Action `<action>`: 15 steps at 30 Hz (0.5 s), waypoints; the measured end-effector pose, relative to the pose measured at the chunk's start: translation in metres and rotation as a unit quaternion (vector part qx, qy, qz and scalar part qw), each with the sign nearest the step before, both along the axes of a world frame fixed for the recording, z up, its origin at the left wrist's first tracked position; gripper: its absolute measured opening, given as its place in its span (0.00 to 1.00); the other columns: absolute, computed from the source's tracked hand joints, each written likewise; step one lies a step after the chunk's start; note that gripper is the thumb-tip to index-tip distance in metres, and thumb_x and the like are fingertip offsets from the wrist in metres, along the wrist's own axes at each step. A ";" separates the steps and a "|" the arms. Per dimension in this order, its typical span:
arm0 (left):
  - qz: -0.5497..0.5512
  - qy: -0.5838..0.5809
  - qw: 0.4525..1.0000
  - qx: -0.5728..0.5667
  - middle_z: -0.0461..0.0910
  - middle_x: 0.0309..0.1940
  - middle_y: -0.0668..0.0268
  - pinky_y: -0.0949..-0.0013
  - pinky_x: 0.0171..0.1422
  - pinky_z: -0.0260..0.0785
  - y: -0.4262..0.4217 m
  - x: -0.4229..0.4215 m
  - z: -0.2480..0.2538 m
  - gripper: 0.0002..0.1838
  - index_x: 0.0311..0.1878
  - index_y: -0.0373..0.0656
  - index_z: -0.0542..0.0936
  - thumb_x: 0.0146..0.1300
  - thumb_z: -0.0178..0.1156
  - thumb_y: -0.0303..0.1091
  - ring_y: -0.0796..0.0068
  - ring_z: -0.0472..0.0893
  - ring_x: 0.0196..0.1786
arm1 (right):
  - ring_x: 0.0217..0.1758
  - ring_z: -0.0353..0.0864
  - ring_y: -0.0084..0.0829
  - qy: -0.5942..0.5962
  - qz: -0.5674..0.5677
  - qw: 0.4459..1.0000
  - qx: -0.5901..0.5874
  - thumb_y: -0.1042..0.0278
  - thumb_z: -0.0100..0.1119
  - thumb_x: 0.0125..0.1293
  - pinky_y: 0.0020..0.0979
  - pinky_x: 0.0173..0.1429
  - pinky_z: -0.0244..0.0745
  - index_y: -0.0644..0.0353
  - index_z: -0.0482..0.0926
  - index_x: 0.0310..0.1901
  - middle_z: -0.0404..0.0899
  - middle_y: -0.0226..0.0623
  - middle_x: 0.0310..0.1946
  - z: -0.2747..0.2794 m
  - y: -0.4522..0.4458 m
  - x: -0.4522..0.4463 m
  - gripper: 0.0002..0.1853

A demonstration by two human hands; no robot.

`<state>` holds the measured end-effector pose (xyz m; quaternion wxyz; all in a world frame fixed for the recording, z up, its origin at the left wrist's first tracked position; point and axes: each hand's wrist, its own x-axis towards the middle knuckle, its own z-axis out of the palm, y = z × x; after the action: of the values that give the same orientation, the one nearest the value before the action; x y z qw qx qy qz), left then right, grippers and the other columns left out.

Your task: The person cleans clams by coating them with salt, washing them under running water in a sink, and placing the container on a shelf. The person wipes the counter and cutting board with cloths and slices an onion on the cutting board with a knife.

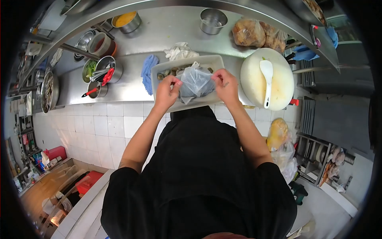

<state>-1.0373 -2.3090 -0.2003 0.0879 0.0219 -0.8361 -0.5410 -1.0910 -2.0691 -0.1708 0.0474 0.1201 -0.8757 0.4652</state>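
Note:
A clear plastic bag [195, 81] is stretched between my two hands, above a white rectangular tub [217, 61]. My left hand [168, 92] pinches the bag's left edge between thumb and fingers. On the other side, my right hand [226, 85] pinches its right edge. Inside the tub, dark greyish-brown pieces, perhaps shellfish [164, 74], show around the bag; I cannot make out their kind for certain. Something dark shows through the lower part of the bag, and whether it lies in the bag or under it cannot be told.
Right of the tub, a white spoon [267, 81] lies on a round cutting board [248, 83]. A blue cloth [149, 73] and a white cloth [181, 51] lie beside the tub. Metal pots of utensils [109, 69] stand left. Bagged brown food [248, 32] sits behind. A steel shelf edge [175, 5] runs overhead.

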 end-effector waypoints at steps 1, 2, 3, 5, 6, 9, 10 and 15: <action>-0.002 -0.002 1.000 0.000 0.78 0.26 0.59 0.65 0.39 0.71 0.001 0.001 0.003 0.06 0.34 0.37 0.79 0.62 0.66 0.28 0.62 0.80 0.34 | 0.32 0.79 0.47 0.009 0.004 1.000 -0.007 0.78 0.62 0.61 0.40 0.39 0.74 0.64 0.77 0.36 0.81 0.45 0.31 0.009 -0.001 0.000 0.04; 0.005 0.018 1.000 0.009 0.79 0.28 0.59 0.66 0.39 0.71 0.001 0.000 0.006 0.07 0.35 0.36 0.79 0.63 0.66 0.29 0.64 0.80 0.34 | 0.32 0.79 0.47 0.008 0.002 1.000 -0.007 0.78 0.62 0.61 0.40 0.39 0.74 0.64 0.77 0.36 0.81 0.45 0.31 0.014 -0.003 0.000 0.04; 0.012 0.039 0.999 0.018 0.79 0.29 0.59 0.68 0.38 0.71 0.002 -0.001 0.009 0.07 0.36 0.36 0.79 0.64 0.65 0.29 0.65 0.81 0.35 | 0.30 0.80 0.41 0.030 0.007 0.999 -0.015 0.78 0.62 0.62 0.37 0.38 0.74 0.64 0.78 0.36 0.81 0.44 0.29 0.019 -0.005 -0.001 0.03; 0.020 0.012 0.999 0.029 0.80 0.33 0.58 0.66 0.42 0.72 -0.003 -0.004 0.013 0.08 0.40 0.36 0.79 0.64 0.66 0.30 0.63 0.81 0.37 | 0.28 0.81 0.35 0.051 0.012 0.998 -0.023 0.78 0.62 0.63 0.33 0.36 0.75 0.64 0.79 0.36 0.82 0.43 0.27 0.025 -0.010 -0.005 0.02; 0.030 -0.015 0.999 0.041 0.80 0.36 0.57 0.65 0.46 0.73 -0.005 -0.006 0.013 0.10 0.44 0.37 0.78 0.64 0.66 0.32 0.61 0.81 0.40 | 0.28 0.81 0.34 0.062 0.013 0.998 -0.021 0.78 0.62 0.63 0.32 0.36 0.75 0.65 0.79 0.36 0.82 0.42 0.28 0.027 -0.013 -0.009 0.02; -0.005 0.136 0.986 -0.098 0.81 0.43 0.61 0.65 0.51 0.72 -0.001 -0.018 0.002 0.16 0.51 0.38 0.77 0.66 0.66 0.36 0.67 0.81 0.45 | 0.30 0.80 0.38 0.009 0.026 1.000 -0.010 0.77 0.63 0.63 0.36 0.38 0.75 0.64 0.79 0.37 0.81 0.43 0.29 0.012 -0.022 -0.022 0.03; -0.006 0.139 0.985 -0.098 0.81 0.43 0.61 0.65 0.51 0.72 0.002 -0.017 0.001 0.16 0.51 0.38 0.77 0.66 0.66 0.36 0.67 0.81 0.45 | 0.32 0.80 0.43 -0.048 0.038 0.998 -0.003 0.75 0.64 0.63 0.39 0.40 0.74 0.63 0.79 0.39 0.80 0.44 0.30 0.009 -0.024 -0.027 0.05; -0.141 0.013 0.986 -0.089 0.80 0.42 0.65 0.68 0.50 0.70 0.007 -0.034 -0.034 0.14 0.48 0.39 0.76 0.64 0.67 0.32 0.74 0.78 0.45 | 0.36 0.83 0.40 -0.060 0.123 0.987 -0.084 0.70 0.66 0.64 0.39 0.42 0.75 0.63 0.80 0.39 0.82 0.42 0.30 -0.003 -0.021 -0.024 0.08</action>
<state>-1.0709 -2.3021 -0.2341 0.0235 -0.1113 -0.8742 -0.4720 -1.1153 -2.0899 -0.1740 -0.0524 0.1942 -0.8132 0.5461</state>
